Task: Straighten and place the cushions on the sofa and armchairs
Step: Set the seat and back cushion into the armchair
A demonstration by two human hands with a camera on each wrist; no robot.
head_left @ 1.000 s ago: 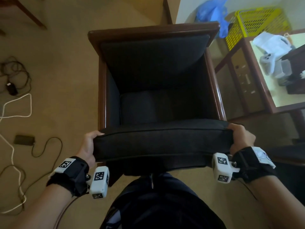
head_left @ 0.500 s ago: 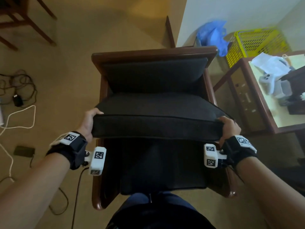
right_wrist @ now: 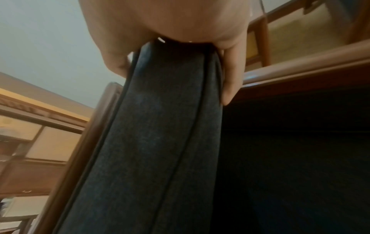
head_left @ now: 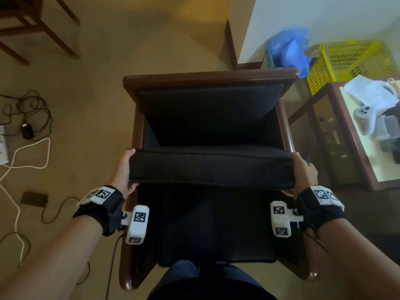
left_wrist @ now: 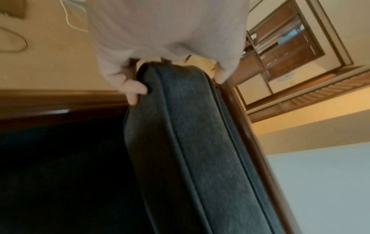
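A dark seat cushion (head_left: 212, 167) hangs above the seat of a wooden armchair (head_left: 210, 77), its front edge turned toward me. My left hand (head_left: 124, 169) grips its left end, thumb on top and fingers underneath. My right hand (head_left: 303, 172) grips the right end the same way. The left wrist view shows the cushion edge (left_wrist: 192, 142) pinched in my left hand (left_wrist: 138, 85). The right wrist view shows the cushion (right_wrist: 164, 126) clamped in my right hand (right_wrist: 226, 76). A dark back cushion (head_left: 207, 113) leans against the chair back. The seat below is in shadow.
A glass-topped side table (head_left: 368, 182) with white objects stands right of the chair. Behind it are a yellow basket (head_left: 350, 59) and a blue bag (head_left: 287, 48). Cables and chargers (head_left: 23, 131) lie on the carpet to the left. Wooden chair legs (head_left: 39, 29) stand far left.
Both hands have carried the cushion from the chair's front edge inward over the seat. It now tilts with its front edge up, so less of its top face shows.
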